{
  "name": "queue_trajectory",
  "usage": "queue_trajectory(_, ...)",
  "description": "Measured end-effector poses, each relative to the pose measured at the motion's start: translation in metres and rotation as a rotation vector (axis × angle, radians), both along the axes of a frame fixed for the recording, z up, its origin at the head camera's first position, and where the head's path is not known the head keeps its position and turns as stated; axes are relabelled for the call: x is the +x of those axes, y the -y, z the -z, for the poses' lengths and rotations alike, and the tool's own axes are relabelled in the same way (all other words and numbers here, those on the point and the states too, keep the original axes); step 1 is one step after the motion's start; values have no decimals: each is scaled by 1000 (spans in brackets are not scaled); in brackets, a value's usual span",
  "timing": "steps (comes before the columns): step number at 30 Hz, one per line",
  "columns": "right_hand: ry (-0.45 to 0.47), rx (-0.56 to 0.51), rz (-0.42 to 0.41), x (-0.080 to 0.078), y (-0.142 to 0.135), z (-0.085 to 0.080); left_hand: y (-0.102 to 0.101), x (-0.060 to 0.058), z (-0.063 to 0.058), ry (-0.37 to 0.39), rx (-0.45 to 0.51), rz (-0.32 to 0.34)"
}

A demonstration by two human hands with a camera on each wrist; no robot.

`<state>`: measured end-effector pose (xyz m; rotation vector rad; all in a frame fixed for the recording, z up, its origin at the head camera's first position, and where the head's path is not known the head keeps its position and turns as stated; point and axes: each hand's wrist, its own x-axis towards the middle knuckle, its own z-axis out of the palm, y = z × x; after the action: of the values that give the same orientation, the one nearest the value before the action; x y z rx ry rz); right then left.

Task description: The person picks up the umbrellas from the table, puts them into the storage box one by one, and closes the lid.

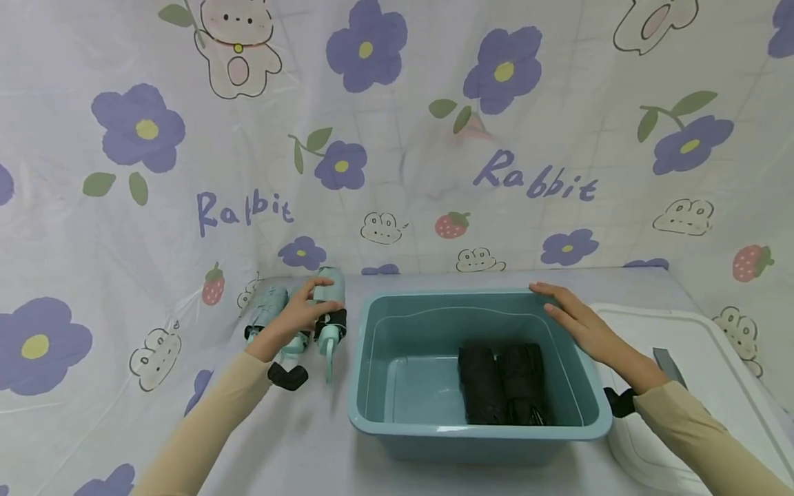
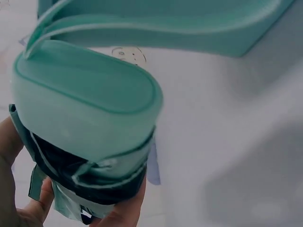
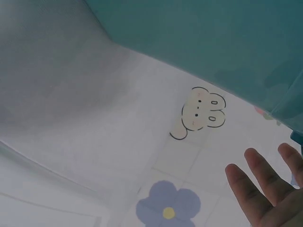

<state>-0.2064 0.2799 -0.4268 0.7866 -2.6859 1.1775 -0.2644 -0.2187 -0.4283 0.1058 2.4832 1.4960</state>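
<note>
With thumb and fingers, my left hand (image 1: pixel 298 315) grips a mint-green folding umbrella (image 1: pixel 331 286). The left wrist view shows its pale oval handle end (image 2: pixel 85 85), a wrist strap and a dark band around the folded cloth. Two more mint umbrellas lie to its left: one greyish-green (image 1: pixel 269 303), the other (image 1: pixel 295 346) partly hidden by my left hand and wrist. My right hand (image 1: pixel 579 324) rests at the back right corner of a blue-green plastic bin (image 1: pixel 477 432), its fingers fairly straight. Inside the bin, two black folded bundles (image 1: pixel 481 389) lie side by side toward the right.
A white lid (image 1: pixel 645 331) with a grey latch (image 1: pixel 670 367) lies on the table right of the bin, partly under my right forearm. Behind everything stands a cloth backdrop (image 1: pixel 422 179) printed with flowers and rabbits. The bin's left half shows its bare floor.
</note>
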Motion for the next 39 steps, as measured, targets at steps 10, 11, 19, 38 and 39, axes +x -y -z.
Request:
queue_trajectory(10, -53, 21, 9, -2, -1, 0, -13, 14, -27, -16, 30, 34)
queue_trajectory(11, -55, 19, 13, -3, -1, 0, -14, 15, -30, -19, 33, 38)
queue_trajectory(19, -104, 110, 48, 0, -2, -5, -32, 30, -66, -16, 87, 78)
queue_trajectory(38, -14, 288, 69, 17, -2, -15, -79, 45, -76, -34, 81, 201)
queue_trajectory(39, -14, 288, 71, 17, -2, -14, -82, 46, -76, -32, 87, 204)
